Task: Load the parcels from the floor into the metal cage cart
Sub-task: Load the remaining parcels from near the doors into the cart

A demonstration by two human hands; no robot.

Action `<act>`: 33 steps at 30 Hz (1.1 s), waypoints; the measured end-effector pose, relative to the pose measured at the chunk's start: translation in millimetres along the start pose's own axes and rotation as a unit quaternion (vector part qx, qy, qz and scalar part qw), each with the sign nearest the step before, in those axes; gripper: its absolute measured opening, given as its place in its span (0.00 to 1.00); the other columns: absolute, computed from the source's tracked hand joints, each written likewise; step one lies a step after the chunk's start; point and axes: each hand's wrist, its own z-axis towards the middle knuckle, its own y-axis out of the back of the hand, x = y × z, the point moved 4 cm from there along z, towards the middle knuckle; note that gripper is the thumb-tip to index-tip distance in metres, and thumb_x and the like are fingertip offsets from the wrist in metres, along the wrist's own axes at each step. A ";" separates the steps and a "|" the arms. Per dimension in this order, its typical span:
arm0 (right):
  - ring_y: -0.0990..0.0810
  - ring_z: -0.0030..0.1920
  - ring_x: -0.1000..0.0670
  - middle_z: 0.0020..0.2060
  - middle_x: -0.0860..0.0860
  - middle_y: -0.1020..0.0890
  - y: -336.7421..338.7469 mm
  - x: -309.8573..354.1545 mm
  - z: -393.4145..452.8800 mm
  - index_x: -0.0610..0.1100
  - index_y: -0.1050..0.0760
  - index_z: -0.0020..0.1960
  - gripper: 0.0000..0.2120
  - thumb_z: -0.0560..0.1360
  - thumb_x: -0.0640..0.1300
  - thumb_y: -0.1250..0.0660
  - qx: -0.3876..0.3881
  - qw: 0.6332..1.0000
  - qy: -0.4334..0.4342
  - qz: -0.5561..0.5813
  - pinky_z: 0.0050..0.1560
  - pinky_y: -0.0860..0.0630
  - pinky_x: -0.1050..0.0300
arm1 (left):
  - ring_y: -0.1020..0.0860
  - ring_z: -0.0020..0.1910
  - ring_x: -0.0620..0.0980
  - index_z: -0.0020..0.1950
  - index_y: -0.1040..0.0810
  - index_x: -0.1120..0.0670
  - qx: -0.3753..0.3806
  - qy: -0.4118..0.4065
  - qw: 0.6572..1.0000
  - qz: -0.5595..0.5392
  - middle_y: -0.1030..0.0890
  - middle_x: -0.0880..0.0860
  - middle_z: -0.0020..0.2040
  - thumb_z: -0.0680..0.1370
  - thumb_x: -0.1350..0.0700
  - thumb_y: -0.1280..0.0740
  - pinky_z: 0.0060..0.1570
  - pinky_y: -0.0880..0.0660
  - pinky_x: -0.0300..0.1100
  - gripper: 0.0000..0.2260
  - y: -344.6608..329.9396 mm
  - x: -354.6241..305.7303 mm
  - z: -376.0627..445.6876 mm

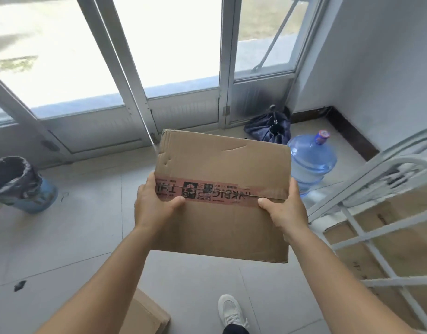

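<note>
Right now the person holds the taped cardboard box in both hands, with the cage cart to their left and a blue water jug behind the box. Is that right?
Not quite: the head view shows the cage cart to the person's right, not left. The rest holds: the left hand and right hand both grip the taped cardboard box, and the blue water jug stands behind it.

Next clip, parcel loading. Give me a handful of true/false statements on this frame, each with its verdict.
1. Both hands hold the cardboard box off the floor. True: left hand, right hand.
2. The box is sealed with blue tape. False: the tape is pink with black print.
3. The metal cage cart stands on the person's right. True.
4. The water jug sits inside the cart. False: it stands on the floor beyond the box.
5. Another box lies on the floor near the person's feet. True.
</note>
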 end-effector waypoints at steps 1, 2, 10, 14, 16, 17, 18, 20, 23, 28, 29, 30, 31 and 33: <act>0.21 0.60 0.47 0.62 0.56 0.22 14.8 3.7 -9.9 0.58 0.41 0.72 0.44 0.60 0.55 0.27 -0.010 1.000 0.005 0.010 0.59 0.24 0.44 | 0.23 0.53 0.51 0.65 0.32 0.43 0.003 -0.015 1.000 -0.002 0.24 0.51 0.55 0.64 0.49 0.24 0.57 0.24 0.52 0.32 4.3 -11.9 -7.7; 0.21 0.59 0.47 0.62 0.57 0.22 30.0 8.8 -21.2 0.58 0.40 0.72 0.42 0.61 0.54 0.26 -0.020 1.000 0.012 0.015 0.59 0.24 0.45 | 0.23 0.53 0.51 0.67 0.33 0.43 0.006 -0.029 1.000 -0.005 0.25 0.51 0.55 0.65 0.50 0.24 0.57 0.25 0.50 0.33 8.9 -25.4 -16.0; 0.24 0.61 0.49 0.63 0.56 0.24 159.2 33.9 -103.8 0.54 0.42 0.76 0.41 0.69 0.48 0.24 -0.144 0.986 0.054 0.068 0.62 0.26 0.47 | 0.24 0.55 0.49 0.69 0.33 0.44 0.037 -0.177 0.983 -0.029 0.26 0.49 0.57 0.66 0.48 0.24 0.59 0.26 0.50 0.34 32.1 -143.6 -80.0; 0.27 0.67 0.47 0.71 0.53 0.29 230.0 44.6 -138.9 0.56 0.47 0.78 0.45 0.69 0.51 0.24 -0.216 0.970 0.075 0.079 0.65 0.28 0.46 | 0.23 0.55 0.50 0.67 0.32 0.44 0.072 -0.233 0.968 -0.053 0.23 0.49 0.57 0.64 0.43 0.25 0.57 0.24 0.53 0.33 29.5 -210.0 -109.7; 0.29 0.69 0.47 0.73 0.53 0.32 264.3 47.3 -154.9 0.57 0.48 0.78 0.46 0.69 0.51 0.24 -0.243 0.963 0.080 0.089 0.66 0.29 0.45 | 0.23 0.54 0.50 0.65 0.31 0.44 0.093 -0.259 0.959 -0.068 0.23 0.50 0.57 0.64 0.44 0.25 0.56 0.23 0.52 0.32 25.2 -244.0 -125.4; 0.29 0.69 0.47 0.73 0.53 0.32 281.3 47.2 -162.3 0.57 0.48 0.78 0.47 0.69 0.51 0.24 -0.259 0.958 0.085 0.094 0.67 0.29 0.46 | 0.22 0.54 0.49 0.64 0.30 0.44 0.103 -0.272 0.954 -0.073 0.22 0.49 0.57 0.62 0.42 0.26 0.56 0.23 0.53 0.32 22.0 -260.5 -132.7; 0.29 0.69 0.48 0.73 0.53 0.31 298.9 47.3 -170.8 0.57 0.48 0.78 0.46 0.69 0.51 0.24 -0.276 0.951 0.094 0.099 0.67 0.29 0.46 | 0.22 0.54 0.49 0.64 0.30 0.44 0.110 -0.285 0.949 -0.079 0.22 0.49 0.57 0.61 0.41 0.27 0.56 0.23 0.54 0.33 19.0 -277.2 -141.5; 0.28 0.69 0.48 0.72 0.53 0.31 333.6 45.2 -187.7 0.57 0.47 0.78 0.46 0.69 0.50 0.24 -0.309 0.940 0.103 0.106 0.66 0.29 0.50 | 0.22 0.54 0.50 0.65 0.30 0.44 0.122 -0.310 0.939 -0.089 0.22 0.49 0.57 0.61 0.41 0.26 0.56 0.23 0.55 0.33 10.1 -308.6 -158.8; 0.28 0.69 0.48 0.73 0.53 0.31 384.2 36.6 -211.0 0.56 0.48 0.79 0.46 0.70 0.49 0.24 -0.348 0.924 0.111 0.115 0.65 0.29 0.53 | 0.22 0.55 0.51 0.65 0.30 0.45 0.139 -0.349 0.921 -0.104 0.23 0.50 0.58 0.67 0.46 0.24 0.57 0.24 0.55 0.30 -7.0 -354.0 -191.9; 0.27 0.67 0.50 0.71 0.55 0.29 467.3 3.9 -245.6 0.58 0.46 0.78 0.44 0.70 0.48 0.25 -0.406 0.896 0.115 0.135 0.65 0.29 0.53 | 0.23 0.53 0.51 0.57 0.28 0.45 0.169 -0.404 0.891 -0.120 0.23 0.50 0.56 0.68 0.50 0.23 0.54 0.25 0.50 0.22 -53.6 -418.8 -256.1; 0.27 0.67 0.50 0.71 0.55 0.29 484.2 -5.9 -252.5 0.58 0.46 0.78 0.44 0.69 0.49 0.25 -0.416 0.892 0.113 0.139 0.66 0.29 0.51 | 0.23 0.52 0.51 0.56 0.28 0.45 0.174 -0.414 0.885 -0.124 0.23 0.50 0.56 0.67 0.50 0.23 0.54 0.25 0.50 0.22 -64.8 -430.8 -271.3; 0.28 0.68 0.49 0.71 0.55 0.29 501.0 -16.2 -259.7 0.59 0.46 0.78 0.44 0.69 0.49 0.25 -0.424 0.888 0.110 0.139 0.67 0.29 0.49 | 0.23 0.52 0.51 0.56 0.28 0.45 0.180 -0.421 0.880 -0.125 0.23 0.50 0.56 0.66 0.49 0.23 0.54 0.25 0.50 0.22 -77.2 -441.8 -285.7; 0.28 0.68 0.49 0.71 0.55 0.30 517.7 -27.5 -266.5 0.59 0.46 0.77 0.44 0.69 0.49 0.25 -0.432 0.885 0.106 0.141 0.67 0.29 0.48 | 0.22 0.52 0.51 0.57 0.27 0.45 0.186 -0.427 0.876 -0.123 0.23 0.51 0.56 0.65 0.48 0.23 0.54 0.25 0.52 0.24 -90.0 -451.9 -300.6; 0.27 0.67 0.49 0.71 0.56 0.29 550.2 -50.6 -280.0 0.60 0.46 0.77 0.44 0.70 0.49 0.25 -0.444 0.879 0.100 0.143 0.67 0.28 0.49 | 0.22 0.52 0.51 0.59 0.28 0.45 0.199 -0.437 0.869 -0.121 0.22 0.51 0.56 0.64 0.46 0.23 0.55 0.24 0.54 0.26 -116.5 -469.4 -332.2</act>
